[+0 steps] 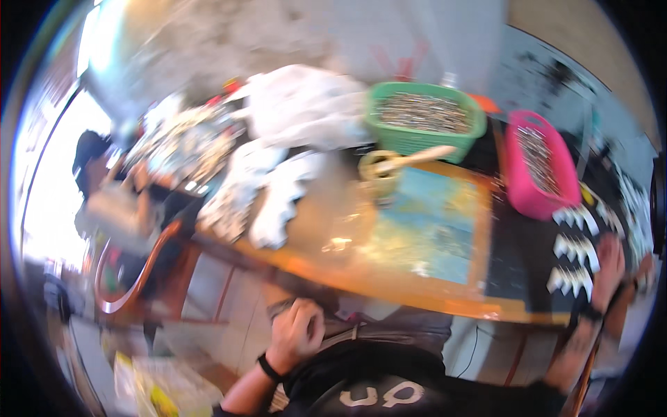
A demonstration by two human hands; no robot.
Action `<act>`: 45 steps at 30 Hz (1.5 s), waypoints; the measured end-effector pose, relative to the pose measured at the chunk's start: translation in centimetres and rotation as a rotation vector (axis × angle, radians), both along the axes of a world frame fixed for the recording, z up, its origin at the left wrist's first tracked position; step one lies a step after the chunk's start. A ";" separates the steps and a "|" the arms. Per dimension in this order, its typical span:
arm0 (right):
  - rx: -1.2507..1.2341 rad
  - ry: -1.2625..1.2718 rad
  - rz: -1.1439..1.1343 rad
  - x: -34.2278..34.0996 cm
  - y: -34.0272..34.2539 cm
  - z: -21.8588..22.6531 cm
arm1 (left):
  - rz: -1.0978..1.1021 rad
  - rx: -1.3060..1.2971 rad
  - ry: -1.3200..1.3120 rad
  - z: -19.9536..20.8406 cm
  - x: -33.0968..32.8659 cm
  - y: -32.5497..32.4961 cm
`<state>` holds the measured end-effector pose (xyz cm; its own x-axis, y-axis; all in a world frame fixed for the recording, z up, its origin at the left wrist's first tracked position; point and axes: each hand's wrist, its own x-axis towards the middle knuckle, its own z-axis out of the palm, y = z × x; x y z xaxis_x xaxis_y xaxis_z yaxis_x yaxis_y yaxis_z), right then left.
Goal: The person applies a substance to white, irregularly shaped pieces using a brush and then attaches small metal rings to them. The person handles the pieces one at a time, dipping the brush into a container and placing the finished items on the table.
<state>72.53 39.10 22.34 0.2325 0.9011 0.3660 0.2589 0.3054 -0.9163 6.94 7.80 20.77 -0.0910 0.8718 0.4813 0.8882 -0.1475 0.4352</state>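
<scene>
My left hand (297,335) rests near my lap below the table's front edge, its fingers curled into a loose fist with nothing visible in it. Over at the right end of the table, my right hand (609,270) reaches out with its fingers stretched. Beside it lie several white toothed pieces in a column on the dark surface, including a middle one (577,251) and a nearer one (571,281). Whether the fingers touch a piece is blurred.
A green basket (417,144) and a pink basket (531,170) hold many small slim pieces. A wooden-handled tool lies across a yellowish roll (379,170) by a blue-yellow sheet (434,229). White toothed stacks (281,201) and a white bag (302,104) sit left. Another person (114,187) sits far left.
</scene>
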 end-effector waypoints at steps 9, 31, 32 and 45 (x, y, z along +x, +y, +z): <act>0.236 -0.355 -0.010 -17.6 -14.0 -9.4 | 0.180 0.063 0.193 0.3 -13.3 3.4; 0.320 -0.881 0.026 -27.0 -15.2 -8.3 | 0.366 0.164 0.099 -1.4 -15.7 11.1; 0.313 -0.874 0.037 -27.5 -14.9 -7.8 | 0.405 0.178 0.088 -0.9 -16.3 11.4; 0.205 -0.443 0.578 -41.0 -15.4 2.1 | -0.356 0.226 -0.171 10.5 -7.3 8.4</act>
<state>31.48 23.73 24.45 -0.4646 0.7388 0.4882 0.3370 0.6573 -0.6741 -0.36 16.19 31.26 0.1001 0.7382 0.6671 0.6832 -0.5384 0.4933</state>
